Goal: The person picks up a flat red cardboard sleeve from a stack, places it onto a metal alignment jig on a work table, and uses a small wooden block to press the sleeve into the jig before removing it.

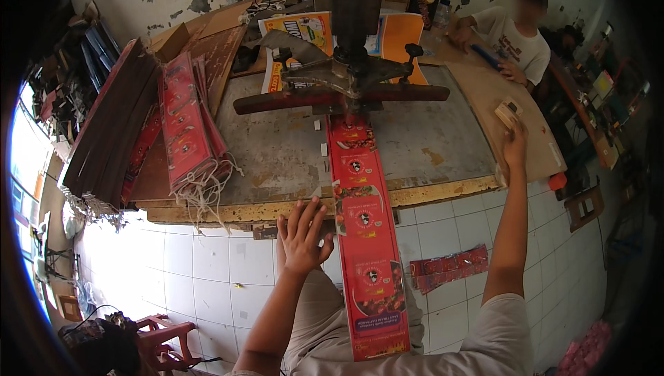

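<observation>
A long red printed strip [360,217] runs from beneath a dark metal press [349,75] over the table's front edge and down onto my lap. My left hand [303,239] is at that edge, just left of the strip, its fingers spread and nothing in them. Whether its fingertips touch the tabletop is hard to tell. Stretched out to the right, my right hand [514,144] has its fingers on a small wooden block [507,113] with a dark spot on top, at the side board. Two small white pieces [324,149] lie left of the strip.
Stacked red printed strips with loose strings [185,124] and a brown-edged stack [114,113] stand at the left. Orange and yellow printed sheets [401,34] lie behind the press. A person [515,37] works at the far right. Another red strip [449,269] lies on the tiled floor.
</observation>
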Tool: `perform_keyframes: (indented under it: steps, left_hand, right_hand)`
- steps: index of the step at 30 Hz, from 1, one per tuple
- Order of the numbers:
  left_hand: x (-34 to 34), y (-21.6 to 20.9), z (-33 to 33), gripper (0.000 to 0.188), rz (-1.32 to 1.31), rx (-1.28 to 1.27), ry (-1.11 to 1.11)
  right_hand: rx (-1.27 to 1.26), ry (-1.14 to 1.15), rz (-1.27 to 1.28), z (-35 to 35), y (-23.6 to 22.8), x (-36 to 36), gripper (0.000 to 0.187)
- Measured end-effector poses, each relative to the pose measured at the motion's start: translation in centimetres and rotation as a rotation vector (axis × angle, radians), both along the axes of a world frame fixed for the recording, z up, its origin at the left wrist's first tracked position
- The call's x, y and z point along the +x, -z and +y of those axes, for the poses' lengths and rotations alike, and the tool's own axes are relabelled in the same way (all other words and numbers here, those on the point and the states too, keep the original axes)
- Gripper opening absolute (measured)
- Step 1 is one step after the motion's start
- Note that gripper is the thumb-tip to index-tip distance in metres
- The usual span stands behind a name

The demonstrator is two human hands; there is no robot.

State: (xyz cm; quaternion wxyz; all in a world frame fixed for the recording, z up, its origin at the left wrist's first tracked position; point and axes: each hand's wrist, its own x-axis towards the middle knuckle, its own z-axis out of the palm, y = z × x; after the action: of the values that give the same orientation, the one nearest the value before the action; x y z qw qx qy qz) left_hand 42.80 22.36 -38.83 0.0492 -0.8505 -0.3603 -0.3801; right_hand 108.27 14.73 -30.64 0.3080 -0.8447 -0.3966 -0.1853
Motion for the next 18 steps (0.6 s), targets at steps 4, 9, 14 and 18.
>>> perform_keyframes:
  steps: [4,9,14,18]
  left_hand:
    - [0.10,0.48,0.12,0.058,-0.011,0.027,-0.016]
    - [0.27,0.58,0.27,0.057,-0.022,0.043,-0.010]
    - [0.39,0.67,0.21,0.057,-0.029,0.046,-0.015]
    - [0.26,0.56,0.11,0.058,-0.023,0.026,-0.009]
  right_hand:
    - [-0.035,-0.002,0.081,-0.58,-0.19,-0.25,0.059]
    - [-0.036,-0.006,0.074,-0.82,-0.31,-0.26,0.059]
    - [-0.058,-0.005,0.088,-0.76,-0.34,-0.12,0.059]
    - [-0.069,-0.004,0.081,-0.68,-0.30,-0.11,0.059]
